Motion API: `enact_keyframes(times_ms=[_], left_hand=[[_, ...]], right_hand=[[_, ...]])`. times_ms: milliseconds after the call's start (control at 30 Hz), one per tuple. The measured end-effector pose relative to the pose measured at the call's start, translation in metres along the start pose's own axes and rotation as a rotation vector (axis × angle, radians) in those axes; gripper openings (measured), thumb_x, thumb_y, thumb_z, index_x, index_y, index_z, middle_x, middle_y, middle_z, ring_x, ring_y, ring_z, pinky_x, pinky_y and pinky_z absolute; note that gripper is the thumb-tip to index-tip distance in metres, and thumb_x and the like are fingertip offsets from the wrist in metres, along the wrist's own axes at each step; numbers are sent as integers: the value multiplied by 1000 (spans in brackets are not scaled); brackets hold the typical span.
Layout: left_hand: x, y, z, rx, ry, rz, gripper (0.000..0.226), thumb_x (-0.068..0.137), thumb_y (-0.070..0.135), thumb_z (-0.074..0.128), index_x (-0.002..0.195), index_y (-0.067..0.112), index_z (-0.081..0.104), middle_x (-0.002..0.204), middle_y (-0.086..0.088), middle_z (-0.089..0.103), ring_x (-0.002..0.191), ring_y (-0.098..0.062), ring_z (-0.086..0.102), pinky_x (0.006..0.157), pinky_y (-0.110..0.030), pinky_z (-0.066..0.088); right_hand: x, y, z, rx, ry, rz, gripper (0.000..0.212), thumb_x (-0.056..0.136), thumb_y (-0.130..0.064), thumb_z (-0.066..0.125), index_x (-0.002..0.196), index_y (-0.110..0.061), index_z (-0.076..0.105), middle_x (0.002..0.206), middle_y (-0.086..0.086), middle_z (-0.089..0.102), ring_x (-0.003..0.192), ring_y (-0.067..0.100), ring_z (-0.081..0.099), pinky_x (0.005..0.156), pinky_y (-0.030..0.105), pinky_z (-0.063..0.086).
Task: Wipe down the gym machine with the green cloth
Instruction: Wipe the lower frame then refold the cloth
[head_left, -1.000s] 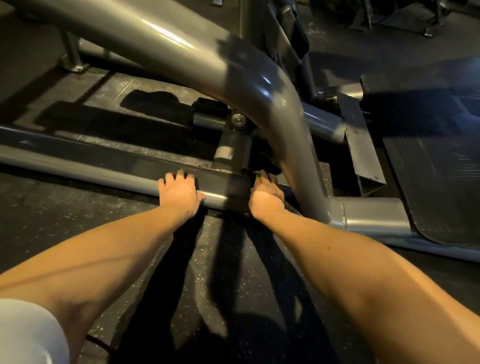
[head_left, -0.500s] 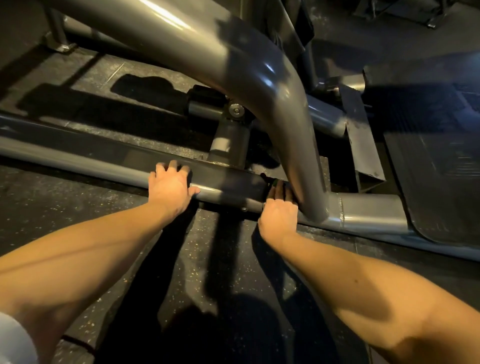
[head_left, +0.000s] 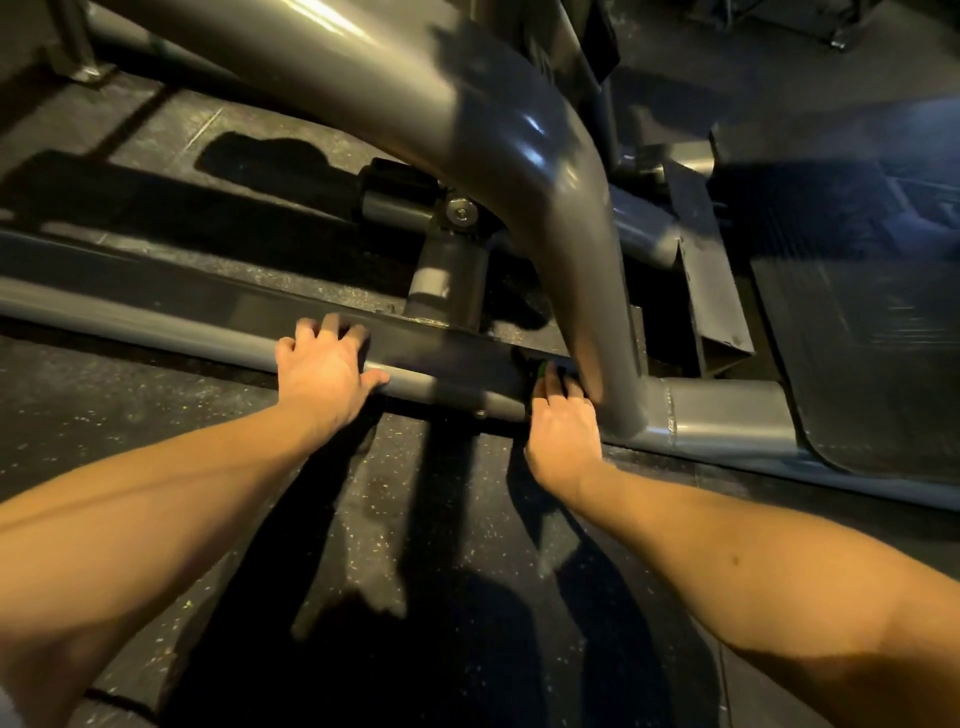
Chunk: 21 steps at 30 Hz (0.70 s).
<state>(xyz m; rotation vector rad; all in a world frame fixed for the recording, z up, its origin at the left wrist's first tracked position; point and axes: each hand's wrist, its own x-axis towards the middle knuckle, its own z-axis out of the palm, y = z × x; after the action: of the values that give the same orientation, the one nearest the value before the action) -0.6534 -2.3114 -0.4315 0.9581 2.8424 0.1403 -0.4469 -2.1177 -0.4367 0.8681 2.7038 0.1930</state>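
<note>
Low on machine (head_left: 727, 410), at joint of bent tube (head_left: 519, 156) & base rail (head_left: 156, 317): near-same as 0.5 s ago. Arms still stretched fwd & down over speckled floor (head_left: 415, 519), view barely shifted. L hand (head_left: 324, 374) at approx. same spot on rail as before. R hand (head_left: 563, 431) still tucked vs. foot of tube. New since then: sliver of green cloth (head_left: 542, 370) peeping out among fingers, none seen 0.5 s back.

Cloth nearly all hidden under R fingers, on top of rail, just left of tube. Visible bit at fingertips, far side of hand, in shadow.

R hand: palm down, wrist roughly straight, fingers bent over cloth & holding it down on rail. Thumb hidden, so can't tell exact pinch. L hand: apart from R, palm vs. rail's front, fingers hooked over its top, thumb stretched right along front edge.
</note>
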Motion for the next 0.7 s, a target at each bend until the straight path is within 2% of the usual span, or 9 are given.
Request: enact_keyframes(times_ms=[67,133,233,300,367,467,567,700], left_hand=[[0,1,-1,-6,-5,-2,61,92,62,57,143,30,49,146,-6,44,132,-34,37,103,-49,36],[0,2,-1,-16,-16,-12,61,93,62,58,144,29,47,147,-6,43,133,-34,36,105,-49,35],[0,0,-1,-33,-15,-14,58,95,55,59,146,29,47,148,-6,42,135,-33,34,107,-48,35],[0,-3,0,-31,2,-5,56,96,50,60,146,28,48,148,-6,43,135,-32,35,107,-48,36],[-1,-8,1,-46,26,-11,55,95,48,63,144,25,51,148,-7,42,134,-32,36,107,-47,36],[-2,-17,-1,-76,60,-69,63,88,53,70,139,18,54,146,-11,43,130,-34,38,106,-48,37],[-2,-35,0,-107,84,-122,66,87,53,72,137,14,55,147,-13,44,132,-35,38,107,-49,37],[-3,-62,1,-118,130,-158,60,91,44,70,137,9,54,145,-17,47,133,-37,38,108,-52,39]], right_hand=[[5,-25,-10,27,-30,28,71,95,-32,60,153,-2,34,164,19,21,143,40,29,108,44,36],[16,-60,-21,152,-11,-25,77,95,-31,60,157,-1,25,164,18,18,144,38,27,110,43,35],[27,-91,-28,135,46,-258,74,98,-29,55,159,-4,21,168,13,9,146,36,22,113,43,35],[32,-76,-24,137,69,-364,72,98,-30,54,161,-13,22,169,6,7,146,34,22,114,47,32],[30,-46,-13,152,98,-338,68,101,-36,50,162,-23,21,170,3,10,146,33,23,114,51,28],[21,-11,3,147,102,-162,62,105,-46,39,161,-29,20,170,3,11,152,32,18,118,52,22],[21,-14,6,164,127,-171,64,108,-43,36,163,-18,16,171,8,7,157,29,3,124,48,11],[38,-40,2,294,155,-164,62,108,-35,41,160,-7,24,169,15,11,157,32,5,128,45,8]])
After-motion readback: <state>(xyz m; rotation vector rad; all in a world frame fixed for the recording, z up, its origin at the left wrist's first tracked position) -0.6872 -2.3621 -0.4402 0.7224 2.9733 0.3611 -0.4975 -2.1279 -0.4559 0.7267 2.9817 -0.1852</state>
